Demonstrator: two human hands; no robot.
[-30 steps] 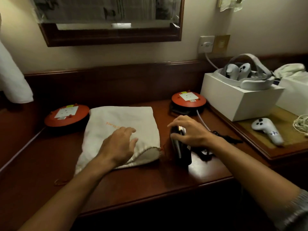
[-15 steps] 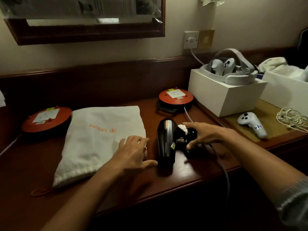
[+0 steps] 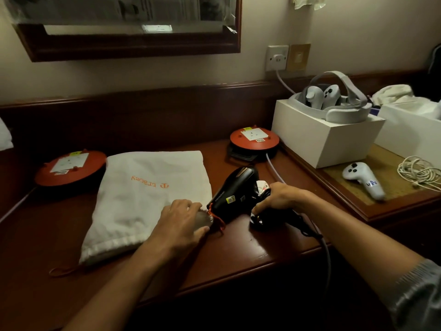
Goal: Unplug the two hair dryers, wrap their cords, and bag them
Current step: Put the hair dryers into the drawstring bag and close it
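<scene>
Since half a second ago the black hair dryer (image 3: pixel 235 195) has swung its nozzle against the mouth of the white drawstring bag (image 3: pixel 148 199) lying flat on the wooden desk (image 3: pixel 238 254). The right hand (image 3: pixel 280 199) grasps the dryer's handle; the left hand (image 3: pixel 183 220) pinches the bag's gathered opening. Whether anything is in the bag cannot be told.

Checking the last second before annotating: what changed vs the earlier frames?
The right hand went from resting on top of the black hair dryer to gripping its handle end, swinging the barrel toward the bag. The left hand slid off the white drawstring bag face to its mouth corner by the orange cord and pinched it. Bag, both orange cable reels and the headset box stayed put.
</scene>
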